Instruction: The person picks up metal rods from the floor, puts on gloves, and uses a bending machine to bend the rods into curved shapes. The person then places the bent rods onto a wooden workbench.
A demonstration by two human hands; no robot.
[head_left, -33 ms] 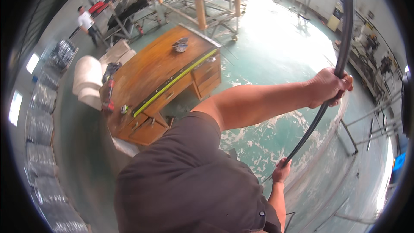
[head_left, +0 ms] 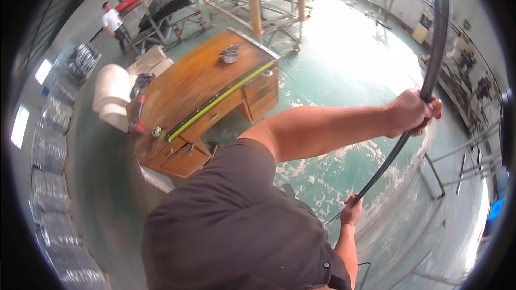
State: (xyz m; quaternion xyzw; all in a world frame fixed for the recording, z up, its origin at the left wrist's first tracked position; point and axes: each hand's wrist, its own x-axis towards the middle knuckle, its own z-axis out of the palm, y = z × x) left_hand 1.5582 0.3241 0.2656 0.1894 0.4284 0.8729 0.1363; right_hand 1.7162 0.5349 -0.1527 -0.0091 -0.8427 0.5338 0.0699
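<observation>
A long, dark, flexible-looking strip point(head_left: 439, 37) bows down the right side of the view, well apart from the wooden tabletop point(head_left: 193, 83). The left hand point(head_left: 415, 111) is closed around its upper stretch, fingers curled; the right hand point(head_left: 352, 210) grips it lower down, close to the body. On the tabletop, a yellow-green bar point(head_left: 220, 99) lies along the near edge, with a small tape measure point(head_left: 156, 131) beside one end, a red-and-black tool point(head_left: 138, 111) at the left edge and a crumpled grey item point(head_left: 229, 53) farther back. Cream rolls point(head_left: 112, 87) stand just behind the desk; beyond are a wheeled metal frame point(head_left: 271, 27) with wooden posts and a person in a white shirt point(head_left: 112, 20). Metal racking point(head_left: 462, 150) stands to the right of the strip, and wrapped stacks point(head_left: 51, 145) line the left.

The strip's top runs out of view, and the right hand's fingers are partly hidden (a thin dark line emerges below it, though whether it belongs to the strip I cannot tell). Glare washes out the far floor point(head_left: 317, 174), and the dark shirt point(head_left: 226, 225) covers the lower middle.
</observation>
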